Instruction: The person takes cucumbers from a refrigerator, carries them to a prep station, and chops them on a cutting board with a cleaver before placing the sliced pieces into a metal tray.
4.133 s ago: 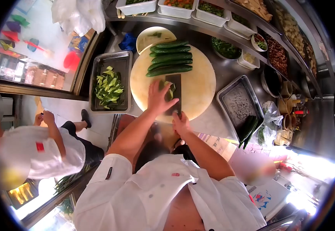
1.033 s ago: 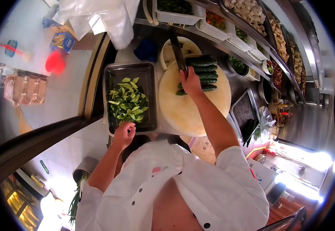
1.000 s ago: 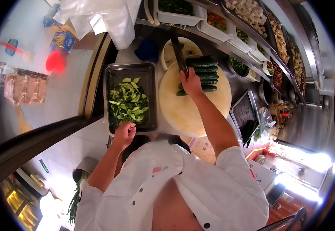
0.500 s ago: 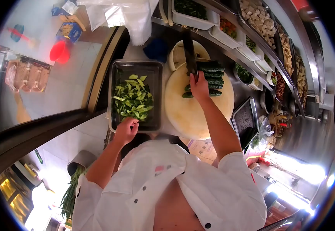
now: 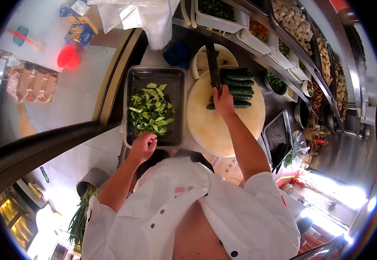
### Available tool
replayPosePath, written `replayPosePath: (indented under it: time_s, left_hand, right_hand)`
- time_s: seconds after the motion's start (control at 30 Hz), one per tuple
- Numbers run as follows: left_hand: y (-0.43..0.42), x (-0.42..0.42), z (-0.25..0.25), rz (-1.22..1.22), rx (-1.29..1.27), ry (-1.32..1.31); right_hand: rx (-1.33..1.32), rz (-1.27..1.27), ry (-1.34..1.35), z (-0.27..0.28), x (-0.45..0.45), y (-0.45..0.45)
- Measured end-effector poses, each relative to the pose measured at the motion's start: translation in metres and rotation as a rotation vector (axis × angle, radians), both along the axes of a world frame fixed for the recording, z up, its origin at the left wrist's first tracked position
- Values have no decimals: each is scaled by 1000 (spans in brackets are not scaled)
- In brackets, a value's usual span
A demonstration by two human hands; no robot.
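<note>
My right hand (image 5: pixel 224 102) is closed around the handle of a kitchen knife (image 5: pixel 213 65). Its long dark blade points away from me, over the round cutting board (image 5: pixel 212 134) and the rim of a pale bowl (image 5: pixel 198 65). Several whole dark green cucumbers (image 5: pixel 239 92) lie side by side on the board, just right of the knife. To the left is a deep metal tray (image 5: pixel 177 108) with a heap of cut cucumber pieces (image 5: pixel 151 110). My left hand (image 5: pixel 144 146) is closed at the tray's near rim; what its curled fingers grip, if anything, is hidden.
White tubs (image 5: pixel 216 19) of chopped vegetables line the back right, below a shelf with a tray of white cubes (image 5: pixel 290 19). A dark rectangular tray (image 5: pixel 277 134) sits right of the board. White plastic bags (image 5: pixel 154 26) hang at the back. A blue cloth-like thing (image 5: pixel 176 55) lies behind the cucumber tray.
My right hand and the knife have shifted only slightly; the blade now shows a little nearer to me. My left hand stays at the tray's near rim.
</note>
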State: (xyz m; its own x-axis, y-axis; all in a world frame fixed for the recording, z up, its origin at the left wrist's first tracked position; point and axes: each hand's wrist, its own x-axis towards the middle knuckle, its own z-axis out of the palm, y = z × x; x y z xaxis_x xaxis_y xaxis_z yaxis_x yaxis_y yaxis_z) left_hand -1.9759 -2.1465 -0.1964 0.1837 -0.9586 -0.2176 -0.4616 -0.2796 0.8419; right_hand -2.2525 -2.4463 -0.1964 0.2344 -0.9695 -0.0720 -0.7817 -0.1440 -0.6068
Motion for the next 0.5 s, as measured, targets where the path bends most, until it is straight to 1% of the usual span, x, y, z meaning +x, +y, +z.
replayPosePath:
  time_s: [0.17, 0.27, 0.33, 0.4, 0.47, 0.5]
  left_hand:
    - [-5, -4, 6, -8, -10, 3]
    - [-22, -11, 5, -51, -87, -9]
    - [-55, -19, 5, -171, -247, -179]
    - [-105, -38, 8, -176, -293, -214]
    - [-164, -57, -6, -254, -322, -311]
    - [-193, -71, -10, -231, -372, -343]
  right_hand:
    - [-37, -13, -20, 19, 2, 2]
    - [-27, -27, -56, 42, -1, 9]
    - [-55, -43, -89, 58, -5, 22]
    - [-85, -59, -122, 75, -14, 40]
    - [-67, -122, -134, 91, -30, 59]
    - [-72, -132, -135, 97, -40, 70]
